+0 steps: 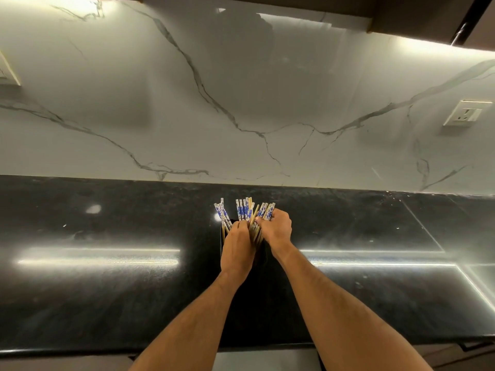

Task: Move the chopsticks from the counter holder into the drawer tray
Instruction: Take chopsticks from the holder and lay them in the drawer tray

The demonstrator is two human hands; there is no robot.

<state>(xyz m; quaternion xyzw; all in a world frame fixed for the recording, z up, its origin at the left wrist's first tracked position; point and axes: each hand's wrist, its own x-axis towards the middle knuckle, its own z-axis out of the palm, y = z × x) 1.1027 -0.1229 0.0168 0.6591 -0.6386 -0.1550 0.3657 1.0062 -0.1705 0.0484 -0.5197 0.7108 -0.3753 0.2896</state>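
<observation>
While closing the left hand (237, 243) and right hand (276, 228) around the chopsticks (244, 210), gathering them for lifting clear of the dark holder (222, 238).

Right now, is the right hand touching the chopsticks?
Touching. The head view shows the right hand with fingers wrapped around the right-side cluster of chopsticks standing in the holder; no gap is visible.
</observation>
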